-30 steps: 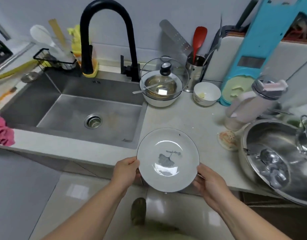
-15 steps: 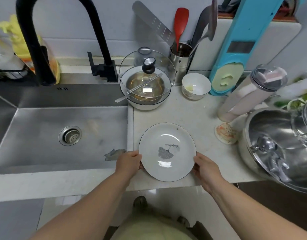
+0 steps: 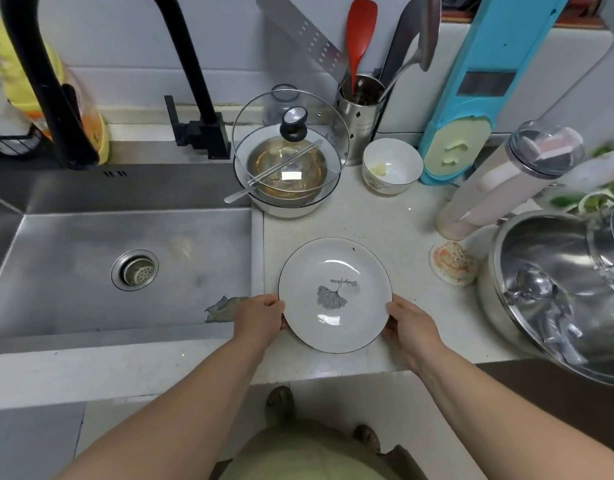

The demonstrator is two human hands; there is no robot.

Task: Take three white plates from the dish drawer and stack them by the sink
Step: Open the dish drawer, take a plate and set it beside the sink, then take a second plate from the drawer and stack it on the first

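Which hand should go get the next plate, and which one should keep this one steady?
Probably the right hand fetches: it only touches the plate at its rim. The left hand steadies the side nearest the sink.

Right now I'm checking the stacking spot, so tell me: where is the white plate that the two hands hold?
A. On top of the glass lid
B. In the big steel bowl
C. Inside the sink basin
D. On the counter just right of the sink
D: the plate sits over the pale counter beside the sink, with the left hand and right hand at its rim.
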